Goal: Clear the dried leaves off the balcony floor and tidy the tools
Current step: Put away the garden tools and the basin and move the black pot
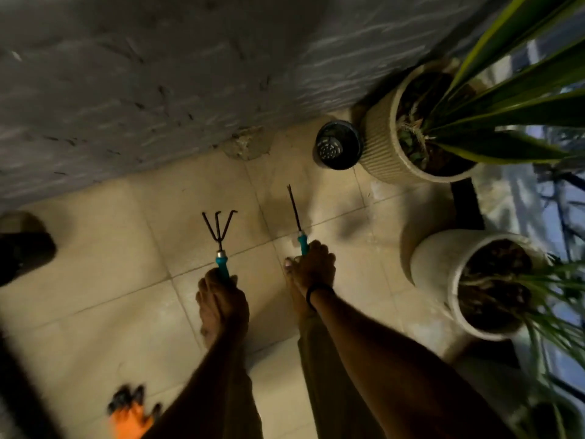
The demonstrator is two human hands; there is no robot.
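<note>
At the far left edge a dark rounded shape is cut off by the frame, too dim for me to name. Nearer, at the bottom left, an orange-and-black work glove lies blurred on the beige tiled floor.

My left hand is wrapped tight round the teal handle of a small three-pronged black metal hand rake, prongs pointing away from me, above the tiles. My fingers hide most of the handle.

To its right, my right hand, with a black band at the wrist, is closed the same way round the teal handle of a thin dark metal tool. I see it edge-on, so I cannot tell the shape of its blade. What lies under both hands is murky.

Further right, against the grey rough wall, stands a black plastic pot with a perforated base, just beside a ribbed cream planter of long striped leaves. Nearer on the right is a plain white planter, its foliage cut off by the frame.
</note>
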